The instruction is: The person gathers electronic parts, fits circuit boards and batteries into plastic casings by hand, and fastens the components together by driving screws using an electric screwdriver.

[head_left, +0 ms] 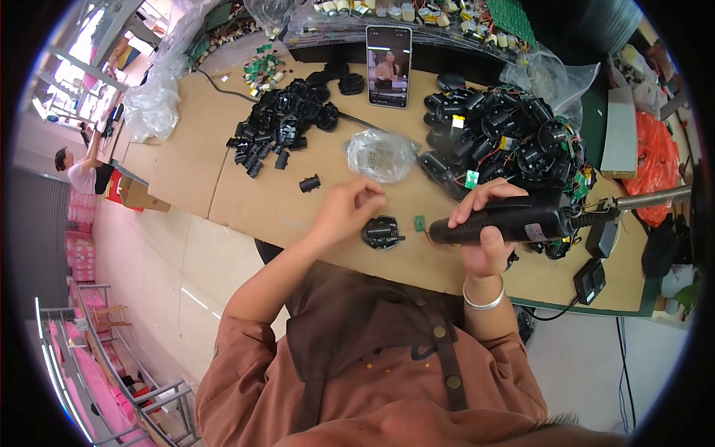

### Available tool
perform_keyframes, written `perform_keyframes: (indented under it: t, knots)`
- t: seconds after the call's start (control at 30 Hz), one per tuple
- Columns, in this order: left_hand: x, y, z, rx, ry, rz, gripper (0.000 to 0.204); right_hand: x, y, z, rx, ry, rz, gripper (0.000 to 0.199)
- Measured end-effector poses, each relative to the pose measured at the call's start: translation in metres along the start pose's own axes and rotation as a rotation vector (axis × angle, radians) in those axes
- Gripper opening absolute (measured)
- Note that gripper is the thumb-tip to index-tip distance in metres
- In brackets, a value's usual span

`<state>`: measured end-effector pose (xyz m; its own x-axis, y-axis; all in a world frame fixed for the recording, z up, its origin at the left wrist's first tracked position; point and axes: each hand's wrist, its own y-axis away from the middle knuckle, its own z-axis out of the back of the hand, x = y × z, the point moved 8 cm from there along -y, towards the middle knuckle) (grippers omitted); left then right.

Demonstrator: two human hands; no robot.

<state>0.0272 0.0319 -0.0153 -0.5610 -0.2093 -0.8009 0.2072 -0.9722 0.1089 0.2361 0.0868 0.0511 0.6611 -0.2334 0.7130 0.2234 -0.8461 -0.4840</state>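
Observation:
In my right hand (485, 259) lies a black electric screwdriver (514, 217), held nearly level with its tip end pointing left. My left hand (344, 214) is closed, thumb and fingertips drawn together; whatever they pinch is too small to make out. Just below those fingertips, a round black plastic housing (382, 235) rests on the cardboard. A little green circuit board (419, 223) sits beside it, near the screwdriver's tip. Beyond my left hand is a clear plastic bag (378, 158) of small metal pieces, probably screws. One loose black part (310, 182) lies left of it.
A pile of black plastic parts (287, 112) spreads at the far left. Black housings with wires (514, 134) heap up at the right. A phone (389, 67) stands upright at the back. The screwdriver joins a metal spring (655, 197). Another person (82, 171) sits far left.

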Motion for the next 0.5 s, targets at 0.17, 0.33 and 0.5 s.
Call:
perform_keyframes:
  t: [0.17, 0.33, 0.5]
  knots:
    - [-0.027, -0.047, 0.025, -0.288, -0.323, -0.433, 0.012, 0.004, -0.007, -0.005, -0.04, -0.172, -0.014, 0.086]
    - [-0.027, -0.059, 0.01, -0.202, -0.524, -0.421, 0.011, 0.005, -0.014, -0.004, -0.004, -0.233, -0.063, 0.086]
    - [-0.026, -0.06, 0.014, -0.246, -0.446, -0.473, 0.005, -0.002, -0.009, -0.003, 0.11, -0.143, -0.079, 0.079]
